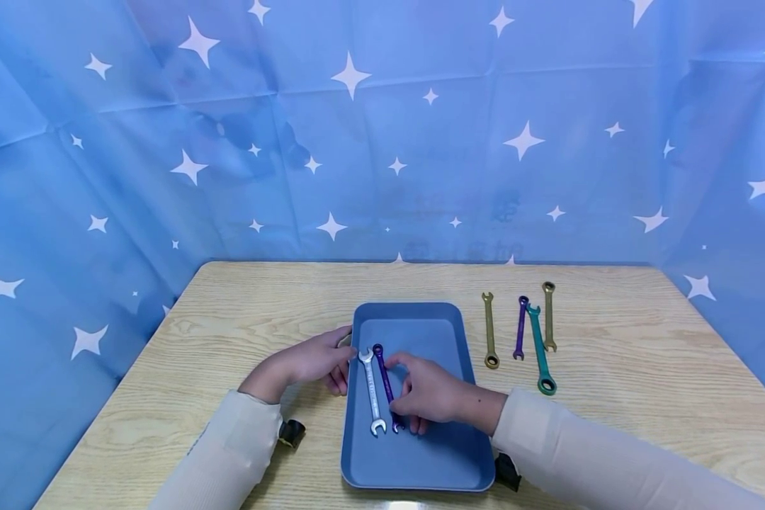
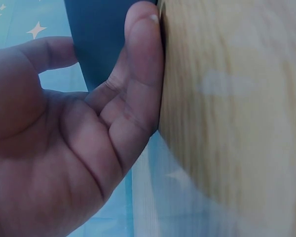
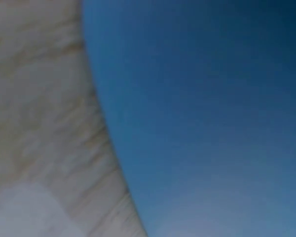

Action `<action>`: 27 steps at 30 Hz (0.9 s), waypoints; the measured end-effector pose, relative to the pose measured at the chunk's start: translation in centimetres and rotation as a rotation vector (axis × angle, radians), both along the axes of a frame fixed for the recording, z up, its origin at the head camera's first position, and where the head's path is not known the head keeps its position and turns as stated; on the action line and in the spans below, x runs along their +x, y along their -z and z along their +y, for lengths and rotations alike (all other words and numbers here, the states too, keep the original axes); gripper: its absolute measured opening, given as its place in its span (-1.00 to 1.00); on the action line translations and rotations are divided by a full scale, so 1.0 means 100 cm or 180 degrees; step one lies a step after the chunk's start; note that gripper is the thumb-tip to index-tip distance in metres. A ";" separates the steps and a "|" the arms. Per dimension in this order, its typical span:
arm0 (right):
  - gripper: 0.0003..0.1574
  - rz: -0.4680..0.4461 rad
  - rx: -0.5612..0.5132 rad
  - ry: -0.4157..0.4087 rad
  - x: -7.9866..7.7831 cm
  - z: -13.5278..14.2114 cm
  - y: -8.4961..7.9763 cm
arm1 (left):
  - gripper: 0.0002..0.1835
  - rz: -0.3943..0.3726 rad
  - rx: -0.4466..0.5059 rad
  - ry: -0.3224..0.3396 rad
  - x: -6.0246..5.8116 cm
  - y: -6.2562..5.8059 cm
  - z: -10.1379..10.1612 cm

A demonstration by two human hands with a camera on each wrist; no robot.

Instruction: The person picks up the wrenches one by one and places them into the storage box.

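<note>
In the head view a blue tray (image 1: 421,464) lies on the table. My left hand (image 1: 312,361) holds its left side, thumb at the rim and fingers below. The left wrist view shows this hand (image 2: 74,128) with the fingers bent against the dark tray wall (image 2: 96,34). Inside the tray a silver open-end wrench (image 1: 372,393) lies beside a purple ratchet wrench (image 1: 385,379). My right hand (image 1: 436,389) is over the tray, its index finger and thumb spread apart along the purple wrench, at its right side. The right wrist view shows only the blurred tray (image 3: 187,123) and table.
Right of the tray, two gold wrenches (image 1: 489,329), another purple wrench (image 1: 520,329) and a green wrench (image 1: 540,347) lie on the wooden table (image 1: 644,397). The green one's upper end meets the second purple wrench. A blue curtain with white stars (image 1: 382,142) hangs behind.
</note>
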State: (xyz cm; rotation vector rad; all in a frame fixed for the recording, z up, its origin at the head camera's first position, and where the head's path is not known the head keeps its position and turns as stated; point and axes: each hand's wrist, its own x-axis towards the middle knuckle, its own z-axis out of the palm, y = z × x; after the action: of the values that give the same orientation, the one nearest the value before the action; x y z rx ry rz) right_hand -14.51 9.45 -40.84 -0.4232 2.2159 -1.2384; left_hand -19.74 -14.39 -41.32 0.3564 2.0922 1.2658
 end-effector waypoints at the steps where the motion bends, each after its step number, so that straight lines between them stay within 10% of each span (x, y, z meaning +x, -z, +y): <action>1: -0.20 -0.0009 -0.0004 -0.0005 0.000 0.000 -0.001 | -0.29 -0.0004 -0.0004 -0.0001 0.000 0.000 0.000; 15: -0.63 0.0319 -0.0162 -0.0074 -0.002 0.017 -0.027 | -0.30 -0.0012 0.0036 -0.0039 0.001 0.002 0.000; 27: -0.81 0.0706 -0.0039 0.0430 -0.019 0.056 -0.048 | -0.31 0.0052 0.0052 0.0021 0.002 -0.001 0.001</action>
State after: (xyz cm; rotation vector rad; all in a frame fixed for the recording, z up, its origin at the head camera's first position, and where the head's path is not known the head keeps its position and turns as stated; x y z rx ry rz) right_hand -16.42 15.03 -36.03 -0.4404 2.4599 -1.3313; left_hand -19.52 -14.31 -41.19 0.3818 2.0937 1.2807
